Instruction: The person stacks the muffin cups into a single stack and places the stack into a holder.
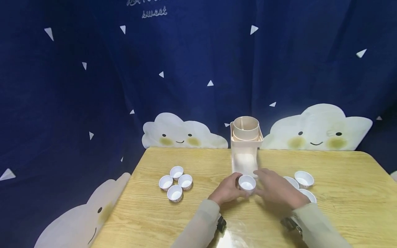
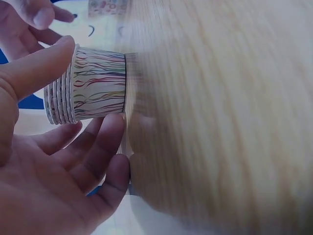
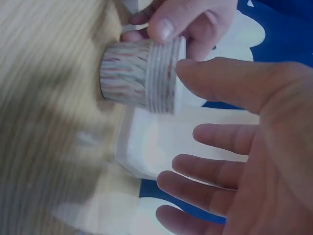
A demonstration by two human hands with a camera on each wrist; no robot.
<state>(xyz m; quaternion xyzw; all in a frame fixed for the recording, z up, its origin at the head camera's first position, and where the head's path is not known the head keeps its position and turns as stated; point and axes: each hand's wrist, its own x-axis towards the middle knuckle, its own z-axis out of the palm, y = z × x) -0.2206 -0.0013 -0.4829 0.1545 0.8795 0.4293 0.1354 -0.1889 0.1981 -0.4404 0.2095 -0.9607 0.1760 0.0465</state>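
A short stack of nested paper baking cups point(image 1: 247, 184) stands upright on the table in front of me, white inside. Coloured wavy lines mark the outer cup point(image 2: 100, 83), with several rims stacked above it in the left wrist view. My left hand point(image 1: 228, 189) holds this stack between thumb and fingers from the left. On the other side is my right hand point(image 1: 277, 189), its fingers point(image 3: 210, 191) spread apart and off the stack. Its thumb lies at the top rim of the stacked cups point(image 3: 142, 76); whether it touches is unclear.
Behind the stack stands a cream plastic holder point(image 1: 244, 151) with a round tube on top. Several white baking cups point(image 1: 175, 193) are grouped at left on the wooden table point(image 1: 204, 165). More cups point(image 1: 304, 179) sit at right, partly hidden by my right hand.
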